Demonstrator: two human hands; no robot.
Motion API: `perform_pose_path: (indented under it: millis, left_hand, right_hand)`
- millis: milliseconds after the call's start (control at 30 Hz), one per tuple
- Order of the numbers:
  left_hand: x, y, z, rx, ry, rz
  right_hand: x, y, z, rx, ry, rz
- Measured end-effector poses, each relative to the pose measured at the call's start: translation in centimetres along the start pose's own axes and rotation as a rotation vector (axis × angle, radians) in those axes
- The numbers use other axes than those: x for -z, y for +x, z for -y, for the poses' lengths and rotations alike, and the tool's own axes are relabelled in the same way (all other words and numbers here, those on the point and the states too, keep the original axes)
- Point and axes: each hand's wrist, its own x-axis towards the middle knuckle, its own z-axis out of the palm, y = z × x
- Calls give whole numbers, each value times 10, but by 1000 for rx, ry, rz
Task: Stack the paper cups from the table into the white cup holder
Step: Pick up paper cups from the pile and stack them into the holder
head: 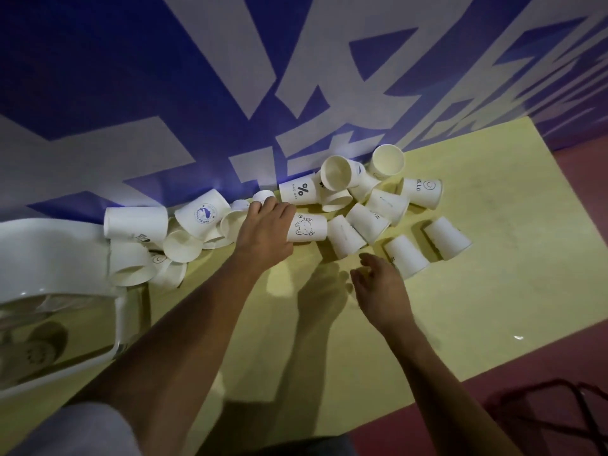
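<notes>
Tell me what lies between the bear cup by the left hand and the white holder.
A heap of tipped paper cups lies between the bear cup and the white holder, crowding the holder's side. Nothing shows above them.

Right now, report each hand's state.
Left hand: over the bear cup, grip cannot be told.
Right hand: open, holding nothing.

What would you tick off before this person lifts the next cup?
1. Left hand over the bear cup: ok.
2. Fingers closed round that cup: cannot tell, the hand hides its end.
3. Right hand free to help: ok, it holds nothing.
4. White cup holder nearby: ok, at the left.
5. Holder's opening free: cannot tell.
</notes>
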Motion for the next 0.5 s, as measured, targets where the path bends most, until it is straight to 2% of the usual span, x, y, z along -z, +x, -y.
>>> perform_pose_path:
  millis: [133, 233, 367, 500]
  left_hand:
    - [16, -38, -7, 46, -332, -148]
    - [24, -82, -16, 186, -620, -214]
    - [26, -125, -19, 296, -731, -195]
    - [16, -154, -11, 350, -813, -153]
  right_hand:
    - [-4, 33, 11, 19, -261, -10]
    - [-13, 49, 16, 22, -445, 13]
    - [-24, 53, 19, 47, -549, 22]
    - [-32, 42, 24, 32, -467, 42]
